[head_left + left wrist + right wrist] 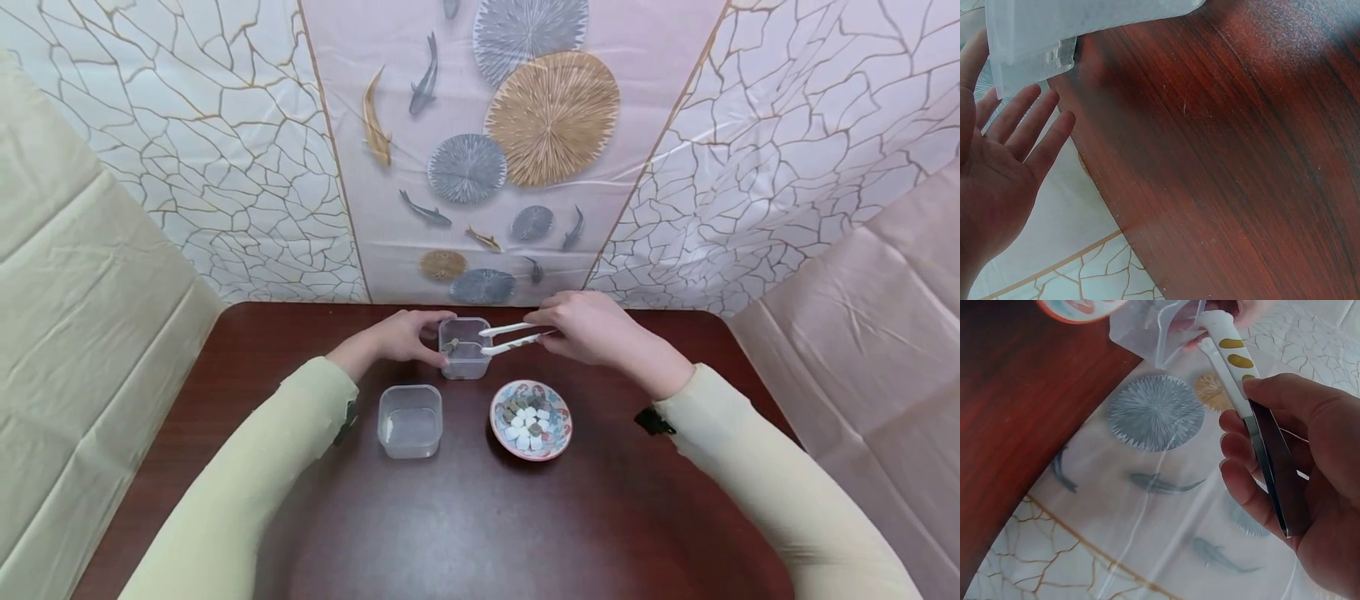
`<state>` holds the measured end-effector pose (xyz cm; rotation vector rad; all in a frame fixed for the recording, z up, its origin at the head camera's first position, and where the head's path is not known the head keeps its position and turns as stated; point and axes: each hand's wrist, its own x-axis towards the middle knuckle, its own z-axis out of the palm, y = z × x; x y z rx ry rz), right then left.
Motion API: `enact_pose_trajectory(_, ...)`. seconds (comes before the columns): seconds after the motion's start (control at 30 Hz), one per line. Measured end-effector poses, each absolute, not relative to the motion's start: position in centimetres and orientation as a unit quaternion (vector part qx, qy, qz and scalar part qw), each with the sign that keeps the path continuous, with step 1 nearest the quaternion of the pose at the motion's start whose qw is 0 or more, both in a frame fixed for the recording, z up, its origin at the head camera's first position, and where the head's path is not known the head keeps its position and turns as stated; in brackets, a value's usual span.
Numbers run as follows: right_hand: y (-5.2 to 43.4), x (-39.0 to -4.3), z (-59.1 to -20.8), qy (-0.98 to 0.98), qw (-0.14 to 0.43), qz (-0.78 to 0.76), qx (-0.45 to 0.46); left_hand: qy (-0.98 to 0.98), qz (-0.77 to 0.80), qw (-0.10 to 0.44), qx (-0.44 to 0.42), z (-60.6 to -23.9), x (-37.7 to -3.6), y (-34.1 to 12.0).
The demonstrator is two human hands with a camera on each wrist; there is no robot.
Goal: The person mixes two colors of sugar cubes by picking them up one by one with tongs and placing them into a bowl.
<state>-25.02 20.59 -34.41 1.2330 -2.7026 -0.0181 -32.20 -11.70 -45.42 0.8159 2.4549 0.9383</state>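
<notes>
On the dark wooden worktop (480, 517), the left hand (405, 336) lies at the left wall of the far clear tub (464, 348); its fingers are straight and relaxed, spread beside the plastic with the thumb along the far rim, holding nothing else. In the left wrist view the palm is flat and open just below the tub's corner. Nearer the person and slightly left stands a second clear tub (409, 421), apart from both hands, with nothing visible inside it. In the far tub a small dark piece (451, 344) lies against the left wall. The tips of white tweezers (510, 336) reach over that tub's right rim, and whether they pinch anything cannot be told. To the right, the right hand (588, 327) grips the tweezers, fingers curled round the handle with the thumb on top. Near and between the hands sits a patterned bowl (531, 419) with white and dark pieces, just right of the near tub.
</notes>
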Motion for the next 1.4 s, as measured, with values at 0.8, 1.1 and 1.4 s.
enact_pose_trajectory(0.8, 12.7, -30.0, -37.4, -0.897, 0.027, -0.149, 0.414, 0.873, 0.336, 0.187, 0.3, -45.5, -32.3, -11.7)
enact_pose_trajectory(1.1, 11.8, -30.8, -38.1, -0.9, 0.01, -0.161, 0.405, 0.872, 0.337, 0.193, 0.299, -45.4, -32.1, -11.8)
enact_pose_trajectory(1.4, 12.2, -30.3, -37.7, -0.905, -0.015, -0.15, 0.398, 0.874, 0.335, 0.191, 0.296, -45.3, -32.1, -11.7)
